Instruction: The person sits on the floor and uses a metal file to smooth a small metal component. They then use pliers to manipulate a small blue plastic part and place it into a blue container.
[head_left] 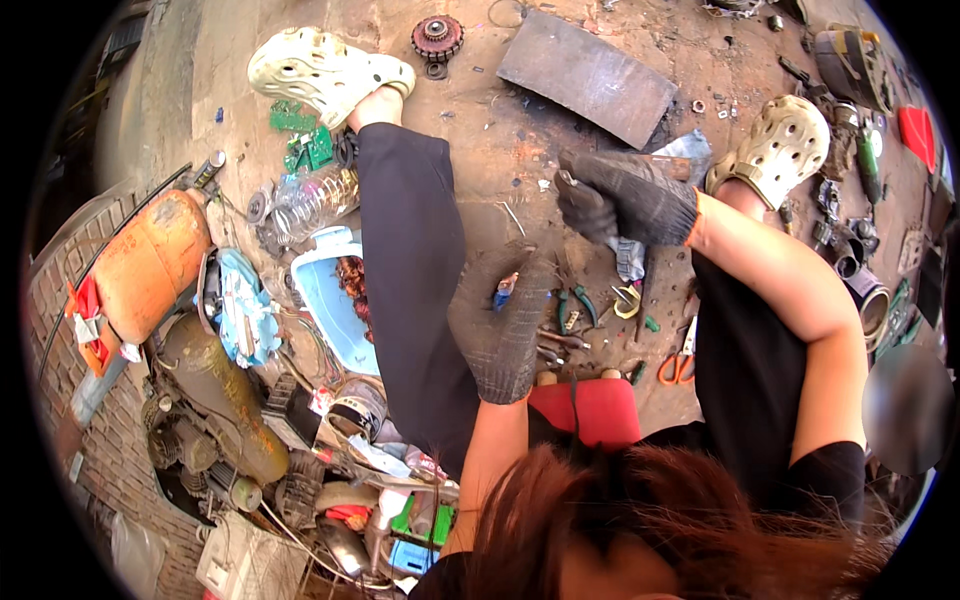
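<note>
Far off lies a grey plate (588,78). Right of centre, the right hand (635,203) is clenched, contents hidden; the nearer left hand's (508,345) grip I cannot tell. Beside its fingers sits 1 blue piece (505,291), probably light, stiff; pinch its sides.

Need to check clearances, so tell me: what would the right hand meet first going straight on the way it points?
Probably the dark left trouser leg, as the gloved right hand points leftward. Depth is unclear, though: if low enough, the hand might brush a small pale scrap first.
</note>
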